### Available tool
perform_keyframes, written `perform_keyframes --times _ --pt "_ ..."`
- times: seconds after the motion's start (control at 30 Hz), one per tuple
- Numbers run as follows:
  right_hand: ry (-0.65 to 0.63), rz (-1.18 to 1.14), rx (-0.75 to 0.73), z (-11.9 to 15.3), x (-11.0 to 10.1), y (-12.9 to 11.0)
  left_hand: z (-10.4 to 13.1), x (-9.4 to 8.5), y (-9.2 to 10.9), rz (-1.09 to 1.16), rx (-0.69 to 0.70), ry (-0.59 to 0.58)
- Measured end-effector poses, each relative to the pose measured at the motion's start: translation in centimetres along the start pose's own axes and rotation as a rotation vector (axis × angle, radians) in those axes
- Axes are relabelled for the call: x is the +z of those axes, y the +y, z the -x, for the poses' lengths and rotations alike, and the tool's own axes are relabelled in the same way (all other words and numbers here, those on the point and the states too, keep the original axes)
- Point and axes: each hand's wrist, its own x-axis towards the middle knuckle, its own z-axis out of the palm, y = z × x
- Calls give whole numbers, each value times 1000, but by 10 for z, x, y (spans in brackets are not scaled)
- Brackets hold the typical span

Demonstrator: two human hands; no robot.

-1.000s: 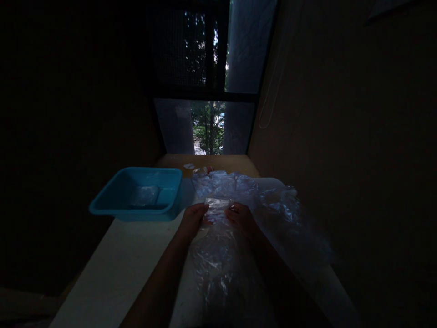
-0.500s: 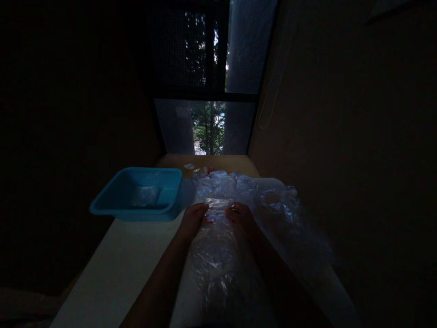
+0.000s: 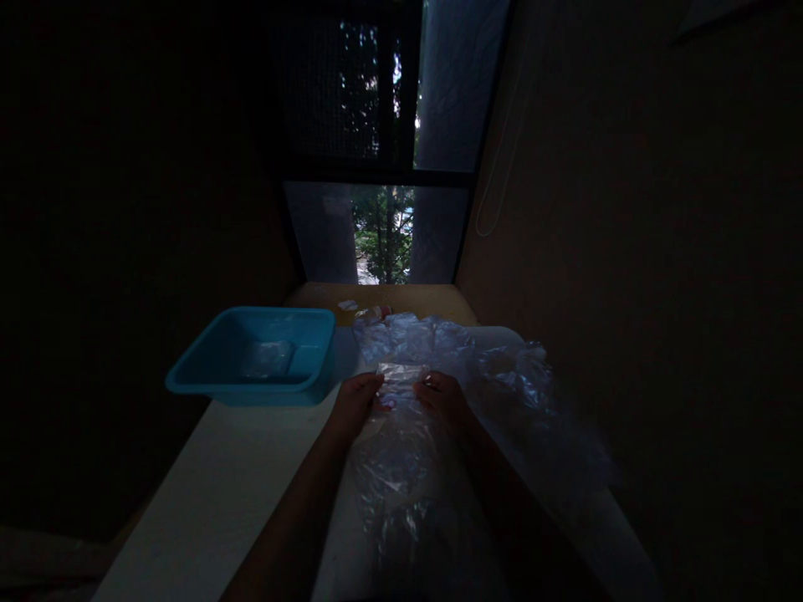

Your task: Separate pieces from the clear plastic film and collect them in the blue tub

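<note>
Between my two hands is a clear plastic bag, its folded far edge pale and shiny. My left hand pinches the left side of that edge, thumb on top. On the opposite side my right hand grips the same edge with closed fingers. The loose, crinkled part of the bag spreads over the table toward me. A small reddish patch shows near my left fingers; the dim light hides what it is. Past my hands lies a heap of crumpled clear plastic, which stretches down the right side.
A blue plastic basin stands on the white table at the left, with a clear plastic piece inside. Scraps lie on the yellowish ledge below the window. Dark walls close in on both sides.
</note>
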Motion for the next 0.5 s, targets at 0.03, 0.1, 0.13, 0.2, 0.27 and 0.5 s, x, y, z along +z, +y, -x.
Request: perform_keyframes --times 0.03,0.1,0.13,0.2,0.27,0.5 --pt "0 -2 9 0 0 0 0 0 0 3 -1 9" --pt "-4 -10 25 -1 0 2 0 0 0 16 -4 19" --pt "-12 -7 25 -2 0 3 0 1 0 23 -5 17" --pt "-18 -5 22 -2 -1 5 0 2 1 33 -5 15" --pt "-14 -21 20 -3 -2 4 1 2 3 41 -10 14" --pt "28 -46 37 -1 0 0 2 0 0 60 -6 -31"
